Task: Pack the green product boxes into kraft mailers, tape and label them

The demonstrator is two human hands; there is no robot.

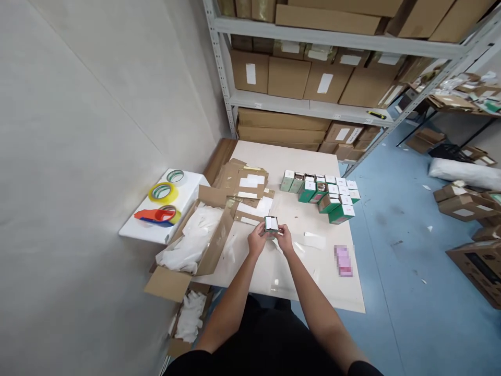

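Small box (271,223) is being held over the middle of the desk (297,156), pale top facing up; whether its base is touching the desk cannot be told. By the left hand (257,239) and right hand (285,239) it is being gripped from opposite sides, both hands being closed only to its width, nothing else seen in them. Likely trouble: should uneven pressure be applied, its thin walls are being put at risk of denting, or the box of twisting loose. Its top is being judged not fully closed, so by tilting, any contents could be spilled. Near the right hand, clear film (316,242) is lying loose; snagging is being risked. Green-and-white boxes (342,214) are being crowded near the desk's right edge; by an outward knock, some could be toppled
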